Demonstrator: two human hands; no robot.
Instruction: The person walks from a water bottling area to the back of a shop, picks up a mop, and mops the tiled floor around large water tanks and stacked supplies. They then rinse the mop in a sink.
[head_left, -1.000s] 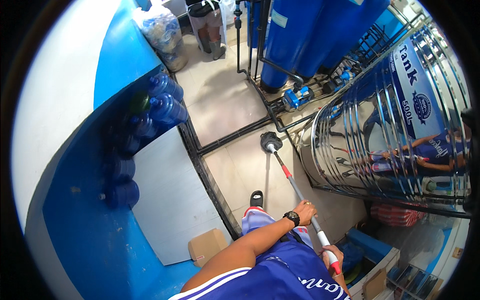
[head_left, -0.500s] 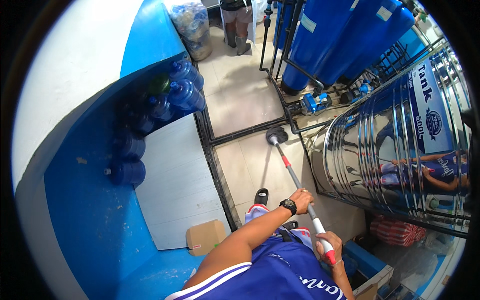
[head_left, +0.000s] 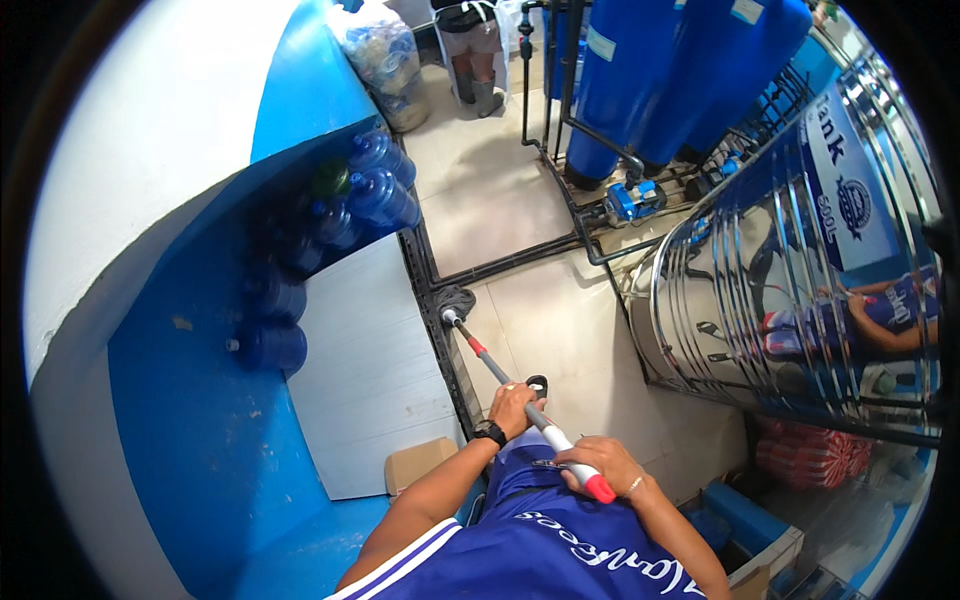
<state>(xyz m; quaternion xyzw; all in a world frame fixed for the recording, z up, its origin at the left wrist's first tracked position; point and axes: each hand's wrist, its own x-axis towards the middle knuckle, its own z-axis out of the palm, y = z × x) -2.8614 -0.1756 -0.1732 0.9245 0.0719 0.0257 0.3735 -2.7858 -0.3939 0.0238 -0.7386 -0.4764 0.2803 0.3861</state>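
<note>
A mop [head_left: 487, 362] with a grey, red and white handle slants across the floor in front of me. Its grey mop head [head_left: 456, 300] lies against the black pipe and the dark edge strip at the left of the tiles. My left hand [head_left: 515, 408], with a black watch at the wrist, is wrapped round the grey part of the handle. Closer to my body, my right hand [head_left: 603, 462] grips the white upper section near the red end cap.
Black pipes [head_left: 510, 262] cross the floor ahead. A large shiny steel tank [head_left: 680, 310] stands at right, with blue cylinders [head_left: 625, 90] and pumps beyond. Blue water jugs [head_left: 270, 345] and a pale board [head_left: 365, 370] are at left. Another person [head_left: 472, 50] stands at the far end.
The mop head has swept left across the tiles, from the middle to the left edge. Both my hands have shifted left with the handle, still gripping it.
</note>
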